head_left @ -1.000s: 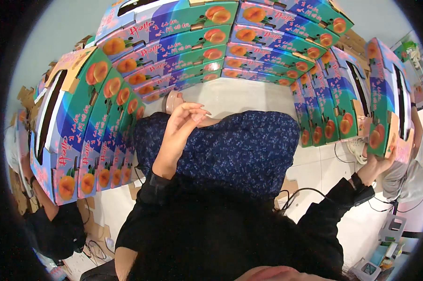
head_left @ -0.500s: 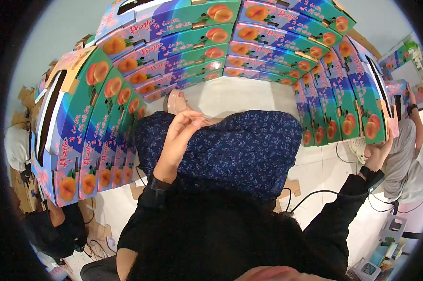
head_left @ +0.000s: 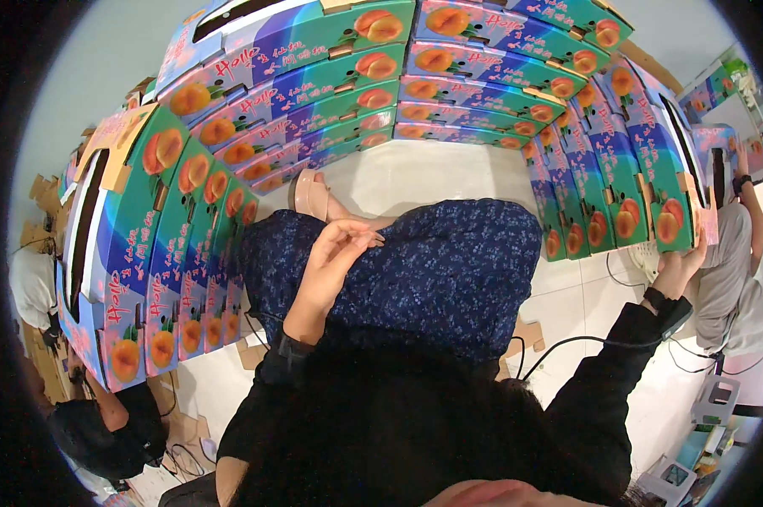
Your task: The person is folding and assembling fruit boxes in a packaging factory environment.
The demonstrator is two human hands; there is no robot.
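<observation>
My left hand (head_left: 332,260) is raised over my lap, with thumb and fingertips pinched together. A small, thin, light-and-dark tip shows at the pinch, too small to name. On the right, my right hand (head_left: 682,265) grips the near corner of the top carton (head_left: 664,182) in a stack. This carton is green, blue and purple, printed with peaches, and has a long slot in its top. Some of the right fingers are hidden by the carton. Another stack of matching cartons (head_left: 136,245) rises to the left of my left hand.
More stacked peach cartons (head_left: 305,68) stand ahead, forming a bend around me. My dark floral skirt (head_left: 432,279) covers my lap. A black cable (head_left: 580,340) runs to my right wrist. Co-workers sit at the left, one in a black shirt (head_left: 115,435), and at the far right.
My left hand has shifted slightly right and down, and a thin tip now shows at its pinch. The view has turned slightly. My right hand remains on the carton corner.
</observation>
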